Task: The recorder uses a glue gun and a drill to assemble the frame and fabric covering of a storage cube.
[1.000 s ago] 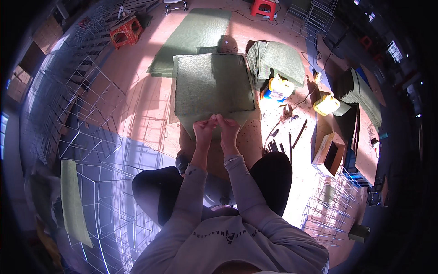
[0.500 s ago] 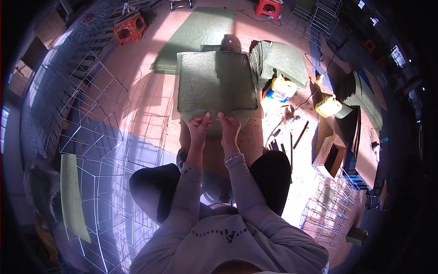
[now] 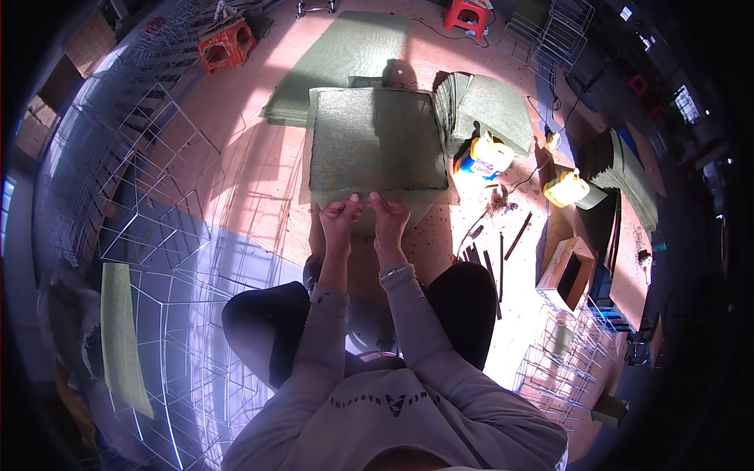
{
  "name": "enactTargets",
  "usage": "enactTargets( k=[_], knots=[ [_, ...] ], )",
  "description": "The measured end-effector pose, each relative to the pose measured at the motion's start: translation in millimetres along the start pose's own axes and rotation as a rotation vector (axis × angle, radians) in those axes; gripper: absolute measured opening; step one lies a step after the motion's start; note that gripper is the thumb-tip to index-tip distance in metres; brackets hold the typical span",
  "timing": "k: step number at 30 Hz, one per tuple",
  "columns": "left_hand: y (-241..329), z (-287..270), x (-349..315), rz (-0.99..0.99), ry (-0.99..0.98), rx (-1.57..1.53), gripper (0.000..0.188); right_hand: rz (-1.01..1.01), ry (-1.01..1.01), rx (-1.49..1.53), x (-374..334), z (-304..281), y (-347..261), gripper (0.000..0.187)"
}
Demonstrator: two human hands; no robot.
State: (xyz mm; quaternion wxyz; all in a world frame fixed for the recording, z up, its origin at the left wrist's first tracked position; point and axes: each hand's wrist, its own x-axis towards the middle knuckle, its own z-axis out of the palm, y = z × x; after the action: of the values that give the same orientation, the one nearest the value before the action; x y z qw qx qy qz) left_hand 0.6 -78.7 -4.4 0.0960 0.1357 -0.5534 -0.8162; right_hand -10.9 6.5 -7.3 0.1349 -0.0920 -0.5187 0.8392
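Basically a double pinch going on. Squeezing the near edge of a green mesh sheet [image 3: 377,141] between thumb and curled fingers of the left hand [image 3: 338,225], and doing the same with the right hand [image 3: 390,225] just beside it, with only a small gap between the thumbs. Can't tell the exact curl of the lower fingers, tucked under and partly hidden.

As for the sheet, lying flat, straight ahead of both hands. Roughly rectangular, thin and see-through at the rim, with a fine woven-looking texture and a dark, rough line near the edges. Hard to make out the support underneath.

Onto the rest: two plastic jugs off to the right, one yellow-and-blue jug [image 3: 487,159] and one yellow jug [image 3: 567,189]. One open wooden box [image 3: 556,271], too. One fanned stack of green sheets [image 3: 493,110] near the far right corner, plus one flat green pile [image 3: 338,59] beyond the far edge. Two well-lit red stools [image 3: 229,39] farther out. One long pale-green strip [image 3: 124,337] at the left, beside thin metal wire frames [image 3: 163,345]. Too many slim dark strips [image 3: 500,275] to count cleanly.
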Motion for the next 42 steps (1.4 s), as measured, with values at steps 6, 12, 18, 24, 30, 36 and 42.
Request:
enactTargets(
  k=[6, 12, 18, 24, 30, 36, 42],
  knots=[
    [-2.9, -5.6, 4.6, 0.013, 0.003, -0.003, 0.018, 0.123, -0.014, -0.026, -7.5, 4.4, -0.8, 0.009],
    [-0.1, -9.5, 4.8, 0.023, -0.009, 0.001, 0.017, 0.145, 0.0, 0.067, -14.1, 19.1, 2.4, 0.011],
    [5.7, -9.8, 4.8, 0.063, 0.045, -0.042, 0.018, 0.113, 0.056, -0.005, -6.9, 14.9, 14.9, 0.012],
    [-1.0, -18.1, 8.0, 0.085, 0.061, -0.021, 0.019, 0.137, -0.032, 0.077, -19.9, 27.8, 17.5, 0.013],
    [7.2, -20.0, 6.0, 0.066, 0.017, -0.014, 0.016, 0.121, -0.001, 0.128, -15.0, 27.5, 24.4, 0.011],
    [2.7, -36.6, 13.7, 0.09, 0.049, -0.033, 0.014, 0.113, 0.04, 0.075, -18.5, 34.3, 23.6, 0.009],
    [4.6, -37.8, 13.6, 0.086, 0.02, -0.027, 0.015, 0.13, -0.055, 0.092, -23.1, 42.4, 20.4, 0.005]
  ],
)
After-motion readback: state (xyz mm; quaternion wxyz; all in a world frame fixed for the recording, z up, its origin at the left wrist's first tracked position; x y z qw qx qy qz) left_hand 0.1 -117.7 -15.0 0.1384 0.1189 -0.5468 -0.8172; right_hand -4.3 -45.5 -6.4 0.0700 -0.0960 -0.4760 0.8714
